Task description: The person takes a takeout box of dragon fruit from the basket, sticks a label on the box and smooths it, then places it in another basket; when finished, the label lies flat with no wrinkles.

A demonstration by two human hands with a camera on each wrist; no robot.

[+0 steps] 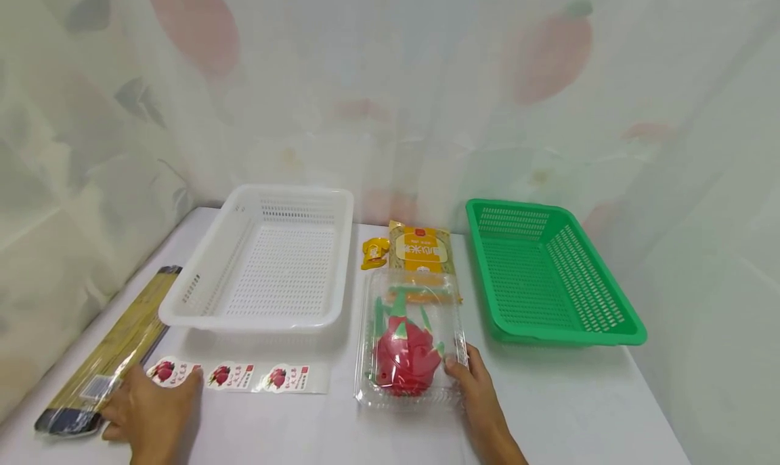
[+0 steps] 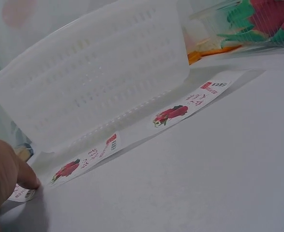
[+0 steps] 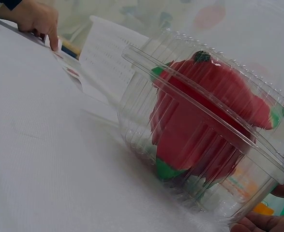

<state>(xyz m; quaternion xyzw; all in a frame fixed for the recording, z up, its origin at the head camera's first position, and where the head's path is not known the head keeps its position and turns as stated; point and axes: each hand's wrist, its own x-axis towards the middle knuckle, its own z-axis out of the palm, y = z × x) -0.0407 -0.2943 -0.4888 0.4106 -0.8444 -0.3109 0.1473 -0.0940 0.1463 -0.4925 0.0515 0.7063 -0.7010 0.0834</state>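
Note:
On the table lies a strip of stickers [image 1: 246,377] printed with dragon fruit pictures. My left hand [image 1: 155,407] curls over its left end, the thumb pressing on the strip beside the first sticker [image 1: 170,371]; the other fingertips are partly hidden. In the left wrist view that sticker [image 2: 22,194] bends up slightly under the hand. With my right hand [image 1: 481,397] I hold the right edge of a closed clear plastic clamshell box [image 1: 453,316], thumb on top. Inside the box is a red dragon fruit [image 1: 407,357] with green tips, also plain in the right wrist view.
A white basket [image 1: 335,296] stands behind the strip, and a green basket [image 1: 487,275] at the right. Behind the box lie a yellow noodle packet [image 1: 423,248] and a small yellow packet [image 1: 374,252]. A long wrapped yellow-brown pack [image 1: 122,343] lies along the left edge.

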